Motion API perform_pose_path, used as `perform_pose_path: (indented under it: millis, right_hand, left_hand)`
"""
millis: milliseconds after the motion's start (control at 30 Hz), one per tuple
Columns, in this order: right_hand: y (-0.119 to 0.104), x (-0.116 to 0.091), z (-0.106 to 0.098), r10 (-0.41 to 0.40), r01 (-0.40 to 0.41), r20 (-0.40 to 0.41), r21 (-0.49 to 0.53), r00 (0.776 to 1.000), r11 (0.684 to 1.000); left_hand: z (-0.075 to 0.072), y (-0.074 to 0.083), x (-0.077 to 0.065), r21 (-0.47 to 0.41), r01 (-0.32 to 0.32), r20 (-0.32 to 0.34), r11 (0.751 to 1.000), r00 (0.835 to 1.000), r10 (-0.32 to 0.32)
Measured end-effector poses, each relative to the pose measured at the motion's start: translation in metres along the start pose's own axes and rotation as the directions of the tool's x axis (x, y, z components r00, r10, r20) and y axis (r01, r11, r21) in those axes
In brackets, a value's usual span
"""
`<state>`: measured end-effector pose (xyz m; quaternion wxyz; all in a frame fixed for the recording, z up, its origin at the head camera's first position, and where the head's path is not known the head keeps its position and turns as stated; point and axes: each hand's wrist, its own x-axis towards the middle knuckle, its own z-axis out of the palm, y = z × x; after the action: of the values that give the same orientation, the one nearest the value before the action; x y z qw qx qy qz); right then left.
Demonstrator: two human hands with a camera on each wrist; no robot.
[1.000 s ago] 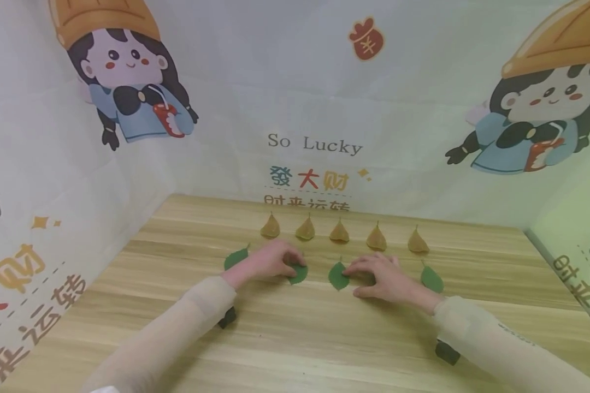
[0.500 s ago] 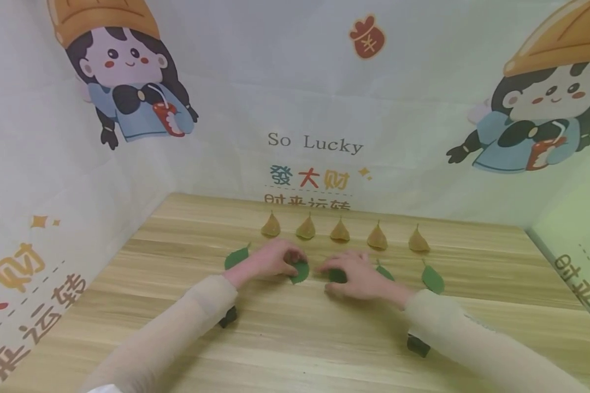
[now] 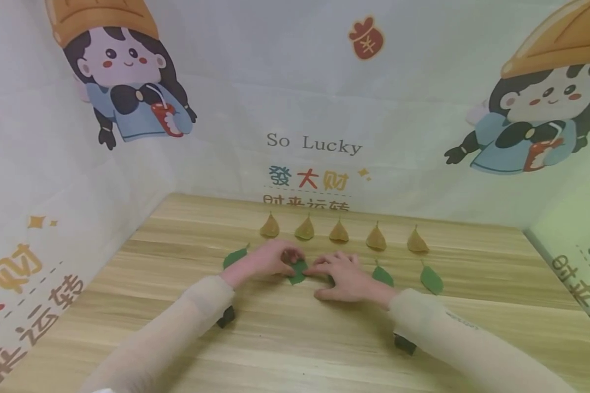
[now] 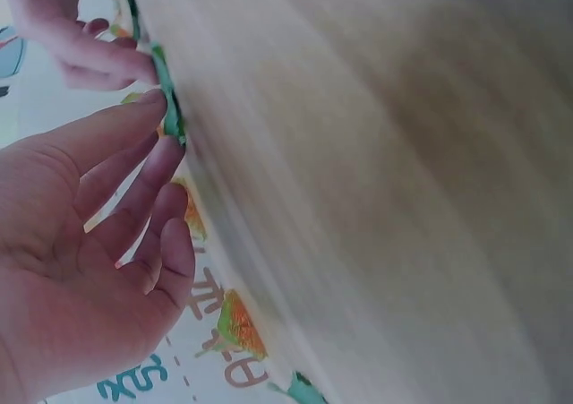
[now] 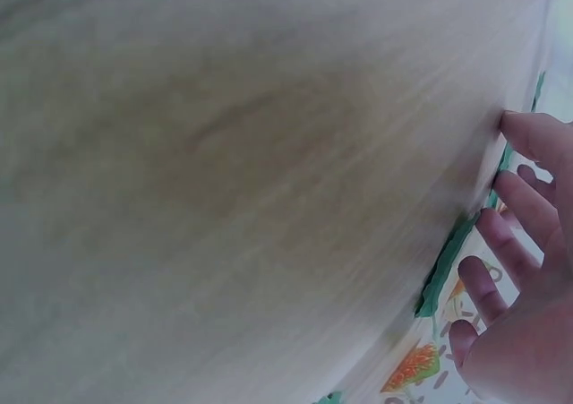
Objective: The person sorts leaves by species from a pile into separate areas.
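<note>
My left hand [image 3: 270, 259] reaches over the table, its thumb and index fingertips touching a green leaf [image 3: 299, 272] that lies flat. In the left wrist view that leaf [image 4: 170, 99] shows edge-on at the thumb and index tips, with the other fingers loosely bent. From the right, my right hand [image 3: 344, 278] stretches its index finger to the same leaf's edge. Its palm and fingers mostly cover another green leaf [image 3: 331, 280]. The right wrist view shows the right hand [image 5: 528, 234] with its fingers spread, close to a green leaf [image 5: 445, 265].
Several yellow-brown leaves [image 3: 339, 232] stand in a row along the back of the wooden table [image 3: 285, 344]. More green leaves flank the hands: one [image 3: 234, 257] partly behind the left wrist, two to the right [image 3: 383, 276]. A printed cloth [image 3: 226, 109] hangs behind.
My right hand has moved left, from one green leaf to the leaf beside my left hand, uncovering a green leaf on the right. My left hand has stayed almost still.
</note>
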<state>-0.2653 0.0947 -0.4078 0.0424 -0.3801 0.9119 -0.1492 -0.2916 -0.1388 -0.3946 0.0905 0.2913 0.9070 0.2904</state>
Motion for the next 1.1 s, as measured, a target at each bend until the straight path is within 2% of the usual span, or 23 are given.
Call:
perform_pose_path:
  millis: [100,200,433,533,767,967,1100]
  right_hand:
    - [0.001,0.002,0.0,0.0,0.0,0.006,-0.005,1.0,1.0]
    - [0.001,0.003,0.0,-0.003,0.003,0.008,-0.006,1.0,1.0]
    - [0.002,0.002,0.0,-0.012,0.012,0.008,0.003,1.0,1.0]
    - [0.002,0.001,0.0,-0.014,0.014,0.008,0.012,1.0,1.0]
    - [0.003,0.0,-0.001,-0.012,0.012,0.018,0.019,1.0,1.0]
    - [0.001,-0.001,-0.001,-0.017,0.017,0.022,0.019,1.0,1.0]
    - [0.001,0.0,-0.002,-0.02,0.019,0.023,0.018,1.0,1.0]
  left_hand:
    - [-0.006,-0.003,-0.005,-0.047,0.013,0.015,0.999,1.0,-0.012]
    - [-0.016,-0.009,-0.012,-0.072,0.025,-0.003,0.997,1.0,-0.025]
    - [-0.045,-0.033,-0.036,-0.003,0.019,-0.122,1.0,0.992,-0.019]
    - [-0.053,-0.046,-0.048,0.011,0.048,-0.143,0.999,0.989,-0.046]
    - [-0.058,-0.071,-0.064,0.035,0.093,-0.128,0.995,0.988,-0.088]
    - [-0.057,-0.077,-0.068,0.065,0.119,-0.095,0.991,0.989,-0.113]
    - [-0.054,-0.074,-0.066,0.081,0.124,-0.078,0.989,0.99,-0.118]
